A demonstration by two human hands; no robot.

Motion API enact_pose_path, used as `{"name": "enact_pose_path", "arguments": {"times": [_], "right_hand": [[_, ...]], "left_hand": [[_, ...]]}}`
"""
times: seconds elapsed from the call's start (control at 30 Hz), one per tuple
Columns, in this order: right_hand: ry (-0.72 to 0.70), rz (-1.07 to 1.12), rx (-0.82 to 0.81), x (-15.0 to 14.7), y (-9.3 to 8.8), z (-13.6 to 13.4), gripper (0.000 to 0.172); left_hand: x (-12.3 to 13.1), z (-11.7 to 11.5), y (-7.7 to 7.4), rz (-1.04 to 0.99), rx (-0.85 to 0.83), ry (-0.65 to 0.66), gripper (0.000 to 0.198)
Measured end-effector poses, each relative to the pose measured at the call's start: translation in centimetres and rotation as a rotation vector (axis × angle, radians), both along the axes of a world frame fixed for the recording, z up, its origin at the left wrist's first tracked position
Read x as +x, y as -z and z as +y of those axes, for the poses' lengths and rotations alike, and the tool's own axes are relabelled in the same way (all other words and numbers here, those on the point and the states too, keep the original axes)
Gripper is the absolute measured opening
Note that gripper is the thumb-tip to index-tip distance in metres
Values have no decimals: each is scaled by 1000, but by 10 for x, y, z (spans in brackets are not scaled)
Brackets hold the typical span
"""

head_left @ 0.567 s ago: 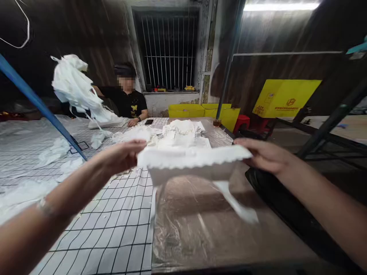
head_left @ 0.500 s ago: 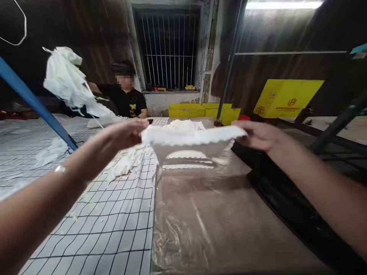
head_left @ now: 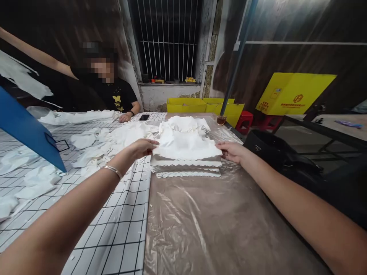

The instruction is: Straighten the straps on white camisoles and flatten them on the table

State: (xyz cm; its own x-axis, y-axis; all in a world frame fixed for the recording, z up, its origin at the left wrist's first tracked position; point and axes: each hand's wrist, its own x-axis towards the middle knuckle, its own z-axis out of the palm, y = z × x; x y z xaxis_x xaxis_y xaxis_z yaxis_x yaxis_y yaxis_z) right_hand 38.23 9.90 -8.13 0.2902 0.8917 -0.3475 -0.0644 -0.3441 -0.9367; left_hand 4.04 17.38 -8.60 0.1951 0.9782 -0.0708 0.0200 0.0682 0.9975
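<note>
A white garment with a scalloped hem (head_left: 186,147) lies across the top of a stack of similar white garments (head_left: 187,170). My left hand (head_left: 145,148) pinches its near left corner between thumb and fingers. At the opposite near corner, my right hand (head_left: 231,151) grips the hem, its fingers closed. The garment's far part is bunched up and gathered. Beneath the stack, a brown table surface (head_left: 206,221) is covered with clear plastic film.
Loose white cloth pieces (head_left: 100,143) are strewn over the checked tablecloth (head_left: 126,214) on the left, beside a blue post (head_left: 31,130). A co-worker (head_left: 109,89) sits across the table near a phone (head_left: 144,117). A black bag (head_left: 266,149) lies right; yellow boxes (head_left: 186,105) stand behind.
Both my hands have lowered the garment from mid-air onto the stack. The co-worker's raised arm and the white cloth there have shifted left, and my view has tilted down.
</note>
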Motion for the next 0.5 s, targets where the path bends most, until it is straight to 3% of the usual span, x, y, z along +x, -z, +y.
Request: {"name": "enact_pose_path", "arguments": {"times": [0.07, 0.13, 0.3, 0.4, 0.5], "right_hand": [[1, -10, -9, 1, 14, -6, 21], [-2, -31, 27, 6, 21, -11, 22], [-64, -331, 119, 13, 38, -20, 22], [25, -731, 241, 7, 54, -16, 25], [117, -968, 376, -3, 66, -1, 35]], "left_hand": [[-2, -2, 13, 56, -78, -13, 19], [-5, -1, 14, 80, -118, -38, 23], [-9, -6, 18, 257, -32, -56, 26], [2, -9, 33, 505, 113, -223, 36], [17, -4, 43, 647, 87, -395, 52]]}}
